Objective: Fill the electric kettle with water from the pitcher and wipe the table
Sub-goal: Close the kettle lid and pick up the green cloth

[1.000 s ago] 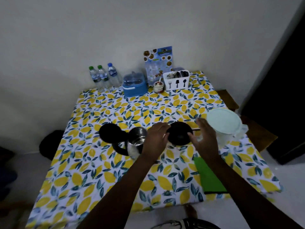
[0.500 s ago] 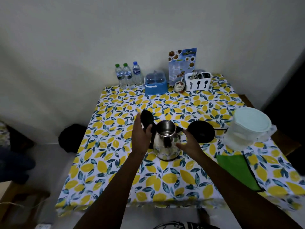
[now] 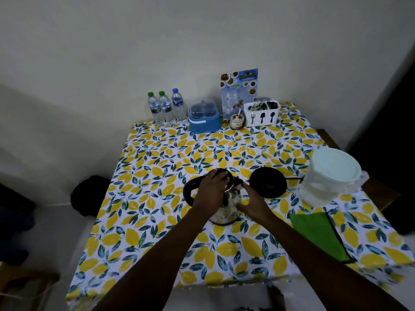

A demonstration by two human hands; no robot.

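The steel electric kettle (image 3: 224, 215) stands upright in the middle of the lemon-print table (image 3: 157, 232), its black handle (image 3: 187, 194) pointing left. My left hand (image 3: 213, 189) lies over the black lid and grips it from above. My right hand (image 3: 251, 203) holds the kettle's body on its right side. The kettle's round black base (image 3: 268, 181) sits just to the right, with a cord running right. The clear pitcher (image 3: 332, 173), closed with a pale lid and holding water, stands at the right edge. A green cloth (image 3: 318, 234) lies flat in front of the pitcher.
Along the back edge stand three water bottles (image 3: 165, 107), a blue container (image 3: 204, 117), a small jar (image 3: 237, 121), a menu card (image 3: 239, 88) and a white cutlery holder (image 3: 261, 115). A dark bag (image 3: 89, 194) lies on the floor at left.
The kettle's lid, held up and open half a second ago, is now down on the kettle under my left hand. My right hand stays on the kettle's right side.
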